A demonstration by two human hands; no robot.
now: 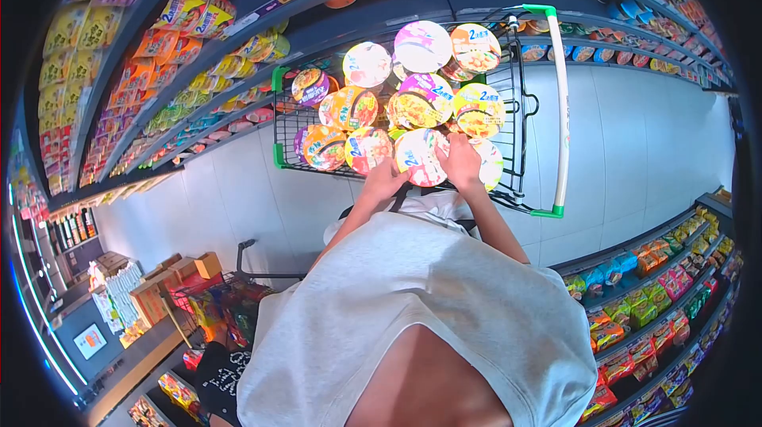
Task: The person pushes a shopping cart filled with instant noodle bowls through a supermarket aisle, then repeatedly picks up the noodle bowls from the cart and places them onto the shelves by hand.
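Fingers of both hands are closed about the rim of 1 round instant-noodle tub with a white-and-red printed lid point(418, 159). The left hand point(384, 180) bears on its near-left edge; the right hand point(461, 163) lies over its right edge. The tub is at the near side of a black wire shopping cart with green plastic corners point(279, 155); whether its base rests on anything cannot be determined.

Directly left of it sits a tub with a red-and-white lid point(368, 149). Beyond it are a tub with a purple-and-yellow lid point(429, 99) and, to the right, a tub with a yellow lid marked 2 point(479, 109). Several lids are partly washed out by glare.

The cart's pale bar handle with green ends point(562, 117) stands at the right. Pale grey floor tiles point(635, 145) surround the cart. Dark shelving point(373, 11) stocked with noodle tubs runs along the far side.
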